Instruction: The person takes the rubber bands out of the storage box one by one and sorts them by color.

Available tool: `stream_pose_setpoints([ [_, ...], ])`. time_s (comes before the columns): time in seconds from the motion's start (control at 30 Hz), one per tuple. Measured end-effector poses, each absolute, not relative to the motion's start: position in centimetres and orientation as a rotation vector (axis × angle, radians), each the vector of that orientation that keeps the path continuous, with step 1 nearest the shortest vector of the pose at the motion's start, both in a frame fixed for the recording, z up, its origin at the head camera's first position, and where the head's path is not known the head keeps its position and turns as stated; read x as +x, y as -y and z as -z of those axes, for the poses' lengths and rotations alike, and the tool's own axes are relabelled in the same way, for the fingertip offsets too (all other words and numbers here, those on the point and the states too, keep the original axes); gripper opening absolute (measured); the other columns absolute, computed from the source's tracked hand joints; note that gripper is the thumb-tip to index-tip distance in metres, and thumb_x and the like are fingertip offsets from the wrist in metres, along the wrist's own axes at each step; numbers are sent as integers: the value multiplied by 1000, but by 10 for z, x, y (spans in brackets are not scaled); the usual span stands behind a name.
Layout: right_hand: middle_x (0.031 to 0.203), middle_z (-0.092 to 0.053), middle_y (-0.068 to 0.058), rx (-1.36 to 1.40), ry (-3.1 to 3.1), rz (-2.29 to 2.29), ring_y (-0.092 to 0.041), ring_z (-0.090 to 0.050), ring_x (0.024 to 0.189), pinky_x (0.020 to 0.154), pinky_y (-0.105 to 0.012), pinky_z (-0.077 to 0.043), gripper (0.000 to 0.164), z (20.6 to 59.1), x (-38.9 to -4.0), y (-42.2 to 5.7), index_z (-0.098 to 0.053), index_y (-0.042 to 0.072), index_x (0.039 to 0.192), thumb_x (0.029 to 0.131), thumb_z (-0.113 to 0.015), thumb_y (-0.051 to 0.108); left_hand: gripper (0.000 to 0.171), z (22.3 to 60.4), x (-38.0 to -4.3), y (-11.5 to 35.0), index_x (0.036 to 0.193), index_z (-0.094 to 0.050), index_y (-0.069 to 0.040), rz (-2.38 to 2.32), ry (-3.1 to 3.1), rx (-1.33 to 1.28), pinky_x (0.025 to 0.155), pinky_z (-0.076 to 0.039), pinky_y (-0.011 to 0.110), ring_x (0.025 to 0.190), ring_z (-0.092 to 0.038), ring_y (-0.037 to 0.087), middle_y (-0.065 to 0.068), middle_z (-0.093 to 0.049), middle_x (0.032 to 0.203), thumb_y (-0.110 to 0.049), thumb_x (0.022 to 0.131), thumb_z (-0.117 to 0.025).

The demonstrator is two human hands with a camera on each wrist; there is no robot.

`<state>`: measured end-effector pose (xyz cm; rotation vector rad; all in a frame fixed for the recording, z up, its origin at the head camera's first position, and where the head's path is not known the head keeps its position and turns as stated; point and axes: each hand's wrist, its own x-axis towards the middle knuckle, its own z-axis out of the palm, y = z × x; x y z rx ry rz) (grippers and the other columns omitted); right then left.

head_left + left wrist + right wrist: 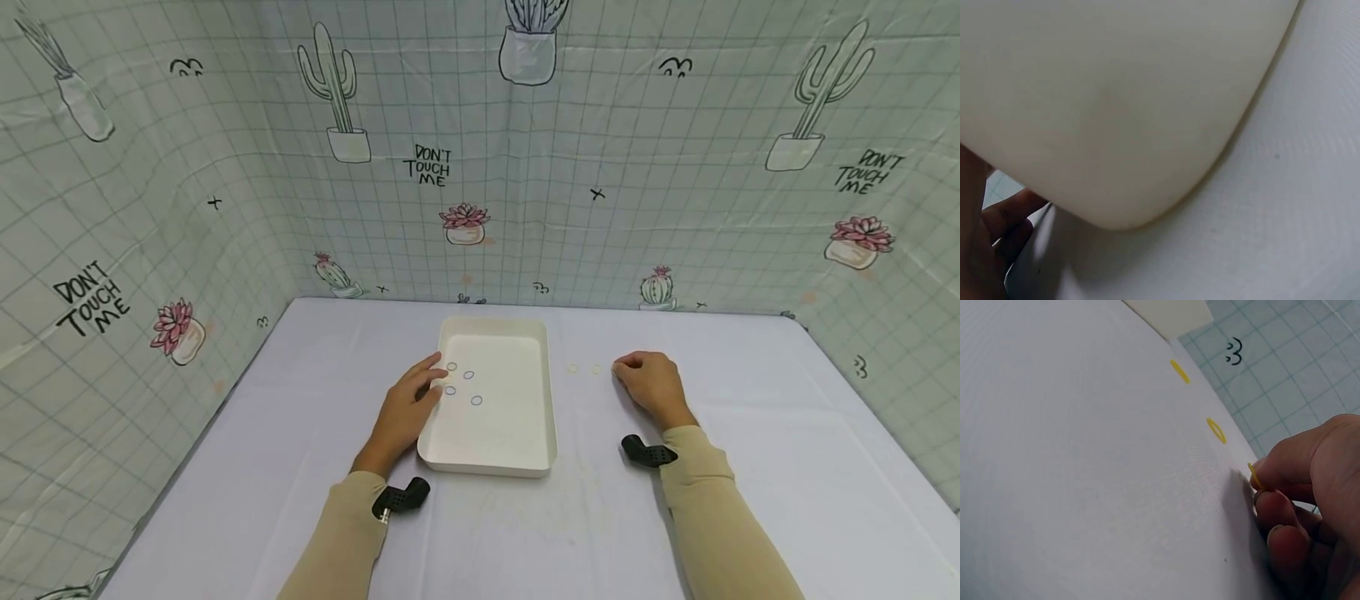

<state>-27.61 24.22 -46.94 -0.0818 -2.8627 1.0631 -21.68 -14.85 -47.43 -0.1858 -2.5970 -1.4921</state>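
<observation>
My right hand [654, 387] is over the table to the right of the tray, thumb and fingertips together. In the right wrist view they pinch a small thin yellow ring [1255, 475] close to the white cloth. Two more yellow rings [573, 367] lie in a row between this hand and the tray. At the left rim of the white rectangular tray [487, 468], my left hand [402, 412] rests with spread, relaxed fingers, fingertips reaching over the edge. Several small blue rings [476, 400] lie inside the tray near those fingertips. Part of the left hand is hidden behind the tray in the left wrist view.
A white cloth [600, 533] covers the table. Behind it and along both sides hangs a gridded curtain [525, 242] printed with cacti and lettering. Each wrist wears a black camera mount [648, 452] over a beige sleeve [712, 500].
</observation>
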Motion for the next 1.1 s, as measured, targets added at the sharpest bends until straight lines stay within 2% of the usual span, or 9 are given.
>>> stream_pose_setpoints([
  [0.3,111,-70,-19,-78,2859,-1092,-36,-61,104,87,-50,-50,31,469,-274,-241,-73,0,112,99,-60,25,30,476,-216,150,129,-67,-12,1499,2600,-188,121,-23,40,146,-32,15,-12,-44,153,-18,101,-57],
  [0.5,90,-69,-12,-131,2831,-1210,-24,-61,77,65,-33,-50,31,467,-273,-245,-71,1,113,100,-58,25,30,477,-216,150,129,-67,-12,1508,2595,-197,121,-23,41,146,-31,15,-13,-43,153,-18,101,-57],
  [0.6,84,-65,-9,-180,2820,-1302,-19,-59,67,57,-29,-51,32,467,-273,-247,-69,2,117,101,-56,27,30,477,-217,150,129,-68,-13,1499,2595,-196,121,-23,41,146,-31,15,-13,-44,153,-18,101,-58],
  [0.93,95,-66,-12,-235,2777,-1423,-19,-59,71,59,-26,-54,36,464,-272,-247,-66,0,119,102,-52,29,30,476,-218,151,128,-68,-12,1519,2582,-191,121,-23,40,146,-32,14,-13,-44,152,-17,101,-58],
  [1.1,95,-67,-12,-289,2766,-1446,-18,-60,71,59,-25,-55,36,464,-271,-247,-66,1,119,102,-51,29,30,476,-218,151,129,-68,-14,1512,2598,-188,120,-23,39,146,-31,14,-15,-44,152,-18,101,-57],
])
